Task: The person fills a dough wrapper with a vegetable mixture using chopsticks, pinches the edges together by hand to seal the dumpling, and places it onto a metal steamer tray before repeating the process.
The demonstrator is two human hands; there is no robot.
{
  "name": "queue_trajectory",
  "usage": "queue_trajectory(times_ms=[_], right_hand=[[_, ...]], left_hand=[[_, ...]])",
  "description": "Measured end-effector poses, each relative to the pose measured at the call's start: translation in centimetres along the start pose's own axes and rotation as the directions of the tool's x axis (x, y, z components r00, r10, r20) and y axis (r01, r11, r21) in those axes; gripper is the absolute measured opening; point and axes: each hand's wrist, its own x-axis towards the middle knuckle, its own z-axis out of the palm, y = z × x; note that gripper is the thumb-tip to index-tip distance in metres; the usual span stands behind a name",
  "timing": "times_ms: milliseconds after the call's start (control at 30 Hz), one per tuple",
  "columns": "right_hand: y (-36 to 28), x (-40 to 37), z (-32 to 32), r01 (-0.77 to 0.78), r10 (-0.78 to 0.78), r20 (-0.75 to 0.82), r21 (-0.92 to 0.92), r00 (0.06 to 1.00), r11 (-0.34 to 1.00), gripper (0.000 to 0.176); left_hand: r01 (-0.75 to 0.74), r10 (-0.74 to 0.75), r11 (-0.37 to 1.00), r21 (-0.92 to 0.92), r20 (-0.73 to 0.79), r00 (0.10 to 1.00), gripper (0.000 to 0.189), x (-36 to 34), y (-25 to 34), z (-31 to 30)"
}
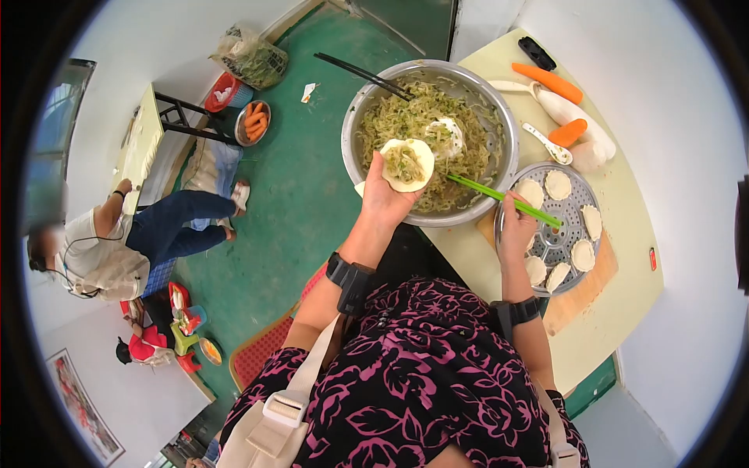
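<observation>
On the fingers of my left hand [384, 195] lies a round dumpling wrapper [422, 160] with shredded filling [403, 165] in its middle. My right hand [516, 228] grips green chopsticks [488, 191], whose far tips reach over the filling in the large metal bowl [351, 118]. A white patch [445, 139] lies on the shredded mix there. Dark chopsticks [360, 72] lean over the bowl's far left rim. Under and beside my right hand is a perforated steamer tray [555, 228] with several pleated dumplings [583, 255] near its edge.
Carrots [548, 82], a white radish [573, 121] and a white spoon [546, 144] lie on the table [636, 288]. A wooden board [581, 304] sits under the tray. At left, one person [109, 242] stands by another table; a second person [148, 343] is farther back. A red chair [269, 343] is beside me.
</observation>
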Motion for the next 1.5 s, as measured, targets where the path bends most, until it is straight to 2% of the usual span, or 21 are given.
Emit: queue_trajectory(times_ms=[67, 133, 233, 300, 333, 367, 433, 500, 533, 600, 633, 667, 733, 933, 1033, 1133, 1233, 1367, 1400, 1500], right_hand=[[0.8, -0.3, 0.1, -0.082, 0.075, 0.097, 0.070, 0.992, 0.994, 0.026], [0.4, -1.0, 0.4, -0.151, 0.122, 0.201, 0.139, 0.972, 0.979, 0.034], [-0.1, -1.6, -0.7, -0.128, 0.124, 0.269, -0.001, 0.955, 0.992, 0.036], [-0.7, -2.2, -2.4, -0.247, 0.253, 0.359, -0.064, 0.898, 0.967, 0.034], [-1.1, -2.4, -2.9, -0.303, 0.317, 0.399, -0.100, 0.861, 0.948, 0.033], [-1.6, -2.4, -3.3, -0.302, 0.362, 0.524, -0.200, 0.771, 0.932, 0.032], [-3.9, -2.8, -3.8, -0.255, 0.464, 0.706, -0.388, 0.535, 0.886, 0.030], [-6.7, -3.6, -1.9, -0.116, 0.212, 0.724, -0.181, 0.657, 0.977, 0.030], [-7.9, -3.9, -0.5, -0.031, 0.077, 0.709, -0.078, 0.701, 0.996, 0.030], [-9.4, -3.4, 2.0, 0.292, -0.149, 0.626, -0.132, 0.766, 0.947, 0.032], [-9.8, -3.1, 2.7, 0.441, -0.267, 0.588, -0.174, 0.764, 0.880, 0.034], [-9.8, -3.0, 3.2, 0.492, -0.310, 0.583, -0.181, 0.751, 0.852, 0.036], [-9.5, -2.8, 3.8, 0.590, -0.391, 0.586, -0.191, 0.710, 0.784, 0.039], [-9.5, -2.7, 3.8, 0.634, -0.407, 0.615, -0.203, 0.676, 0.746, 0.039], [-9.0, -2.5, 3.6, 0.669, -0.424, 0.650, -0.179, 0.631, 0.722, 0.032], [-9.5, -2.6, 3.2, 0.473, -0.364, 0.592, -0.033, 0.719, 0.881, 0.024], [-9.2, -1.8, 2.6, 0.224, -0.242, 0.536, 0.100, 0.809, 0.969, 0.017], [-8.9, -1.6, 1.5, 0.315, -0.292, 0.548, 0.054, 0.784, 0.948, 0.009], [-8.9, -1.7, 1.3, 0.361, -0.323, 0.552, 0.042, 0.769, 0.932, 0.014], [-9.1, -1.7, 1.0, 0.373, -0.263, 0.592, -0.069, 0.762, 0.925, 0.025]], left_hand=[[0.003, -0.003, 1.000, 0.021, -0.020, 1.000, 0.047, -0.6, -0.2, 0.7], [0.074, -0.076, 0.995, 0.063, 0.031, 0.997, 0.046, -0.8, -0.2, 0.3], [0.195, -0.210, 0.969, 0.153, 0.092, 0.973, 0.045, -1.1, 0.6, 0.3], [0.257, -0.283, 0.944, 0.207, 0.109, 0.953, 0.045, -1.3, 1.3, 0.5], [0.276, -0.306, 0.935, 0.223, 0.112, 0.945, 0.045, -1.5, 1.6, 0.7], [0.295, -0.328, 0.926, 0.237, 0.114, 0.938, 0.045, -1.7, 1.9, 0.8], [0.323, -0.357, 0.916, 0.238, 0.116, 0.927, 0.047, -1.9, 2.1, 1.0], [0.349, -0.391, 0.899, 0.267, 0.125, 0.912, 0.047, -2.1, 2.0, 1.1], [0.373, -0.442, 0.879, 0.296, 0.218, 0.870, 0.050, -1.7, 2.0, 0.4], [0.400, -0.474, 0.864, 0.306, 0.228, 0.851, 0.051, -1.9, 1.3, 0.5], [0.412, -0.488, 0.857, 0.310, 0.233, 0.841, 0.051, -2.2, 0.8, 0.9], [0.388, -0.454, 0.865, 0.319, 0.163, 0.876, 0.051, -2.7, 0.3, 1.4], [0.383, -0.446, 0.869, 0.315, 0.162, 0.880, 0.052, -2.9, -0.1, 1.8], [0.364, -0.441, 0.857, 0.365, 0.156, 0.884, 0.052, -3.1, 0.0, 1.1], [0.355, -0.449, 0.832, 0.426, 0.143, 0.882, 0.052, -3.1, 0.0, 1.2], [0.355, -0.463, 0.795, 0.492, 0.113, 0.879, 0.053, -3.0, 0.2, 1.5], [0.378, -0.506, 0.772, 0.511, 0.136, 0.852, 0.055, -2.7, 0.7, 1.1], [0.455, -0.591, 0.751, 0.478, 0.179, 0.787, 0.057, -2.5, 1.2, 0.9], [0.459, -0.587, 0.744, 0.486, 0.149, 0.796, 0.058, -2.7, 1.2, 1.2], [0.482, -0.575, 0.740, 0.470, 0.070, 0.815, 0.057, -2.9, 1.2, 1.6]])
